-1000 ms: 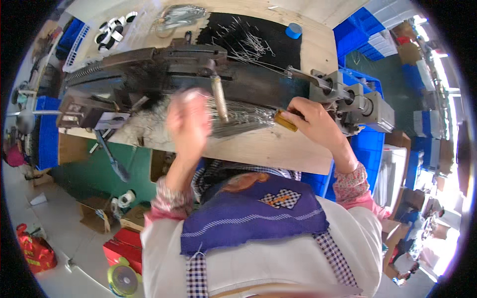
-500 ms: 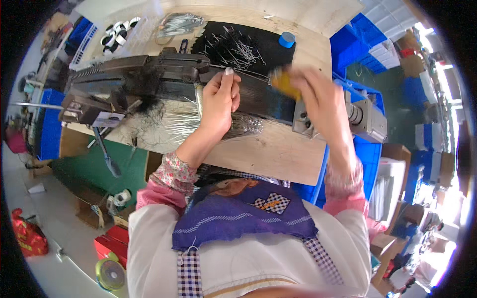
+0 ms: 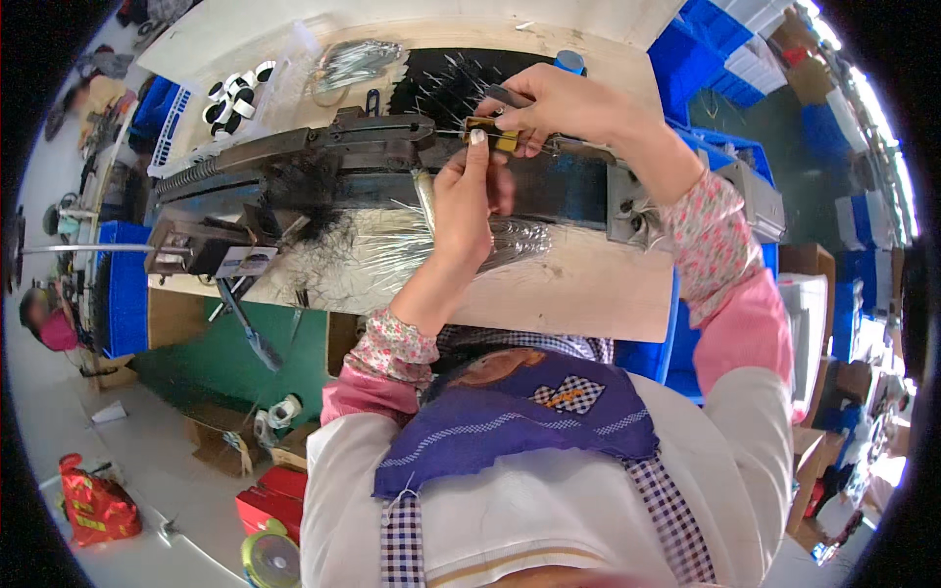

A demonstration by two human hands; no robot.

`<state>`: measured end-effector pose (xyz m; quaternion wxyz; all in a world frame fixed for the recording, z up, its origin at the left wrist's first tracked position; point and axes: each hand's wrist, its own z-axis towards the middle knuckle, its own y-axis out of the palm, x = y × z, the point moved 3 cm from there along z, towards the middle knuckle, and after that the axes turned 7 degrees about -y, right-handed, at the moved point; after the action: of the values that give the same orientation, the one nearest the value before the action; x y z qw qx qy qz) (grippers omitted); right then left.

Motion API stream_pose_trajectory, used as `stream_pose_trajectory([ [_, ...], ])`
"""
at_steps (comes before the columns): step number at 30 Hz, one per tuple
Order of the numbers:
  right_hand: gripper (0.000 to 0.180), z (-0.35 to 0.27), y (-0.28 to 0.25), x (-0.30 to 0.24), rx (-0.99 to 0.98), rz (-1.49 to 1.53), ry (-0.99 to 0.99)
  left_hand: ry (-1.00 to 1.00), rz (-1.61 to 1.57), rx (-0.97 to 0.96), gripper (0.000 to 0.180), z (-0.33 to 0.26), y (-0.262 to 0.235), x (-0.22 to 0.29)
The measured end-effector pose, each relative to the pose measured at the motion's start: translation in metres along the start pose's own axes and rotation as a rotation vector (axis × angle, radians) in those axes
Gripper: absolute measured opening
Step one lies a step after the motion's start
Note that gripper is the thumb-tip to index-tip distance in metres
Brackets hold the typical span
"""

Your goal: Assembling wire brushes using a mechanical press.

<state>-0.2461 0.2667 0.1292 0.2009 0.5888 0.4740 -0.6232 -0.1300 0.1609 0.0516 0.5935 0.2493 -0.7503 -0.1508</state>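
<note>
Right hand (image 3: 534, 110): fingers closed on yellow piece (image 3: 504, 137), held over dark machine (image 3: 377, 142). Left hand (image 3: 469, 201): fingers curled, thumb at yellow piece's near side; whether gripping, cannot tell. Thin metal wires (image 3: 524, 236): bundle on table (image 3: 578, 284), near side of machine. Black cloth (image 3: 420, 71): beyond machine, wire pieces on top.

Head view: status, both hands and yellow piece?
Right hand grips yellow piece at dark machine. Left hand by its left end, contact unclear. Wire bundle partly hidden by left hand.
</note>
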Motion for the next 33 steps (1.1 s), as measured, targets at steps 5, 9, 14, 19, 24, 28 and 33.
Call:
stream_pose_trajectory([
  [5,0.027,-0.001,-0.001,-0.009,-0.091,-0.093,0.064,-0.051,-0.208,-0.219,0.064,-0.002,0.024,0.001],
  [9,0.026,-0.002,0.003,-0.005,-0.108,-0.238,-0.011,-0.065,-0.362,-0.263,0.075,-0.005,0.030,-0.001],
  [14,0.028,-0.016,0.000,-0.018,0.118,-0.902,-0.220,-0.134,-0.654,-0.281,0.085,-0.006,0.031,0.000],
  [19,0.050,-0.044,0.045,-0.029,0.294,-1.005,-0.541,-0.206,-0.747,-0.320,0.086,-0.007,0.033,0.007],
  [24,0.026,-0.032,0.019,-0.023,0.493,-0.512,-0.395,-0.173,-0.766,-0.308,0.086,-0.006,0.029,0.007],
  [28,0.019,-0.021,0.011,-0.012,0.401,-0.530,-0.375,-0.159,-0.739,-0.271,0.087,-0.005,0.023,0.007],
  [33,0.013,-0.005,0.027,-0.023,0.390,-0.727,-0.514,-0.075,-0.627,-0.184,0.081,-0.014,0.009,0.023],
])
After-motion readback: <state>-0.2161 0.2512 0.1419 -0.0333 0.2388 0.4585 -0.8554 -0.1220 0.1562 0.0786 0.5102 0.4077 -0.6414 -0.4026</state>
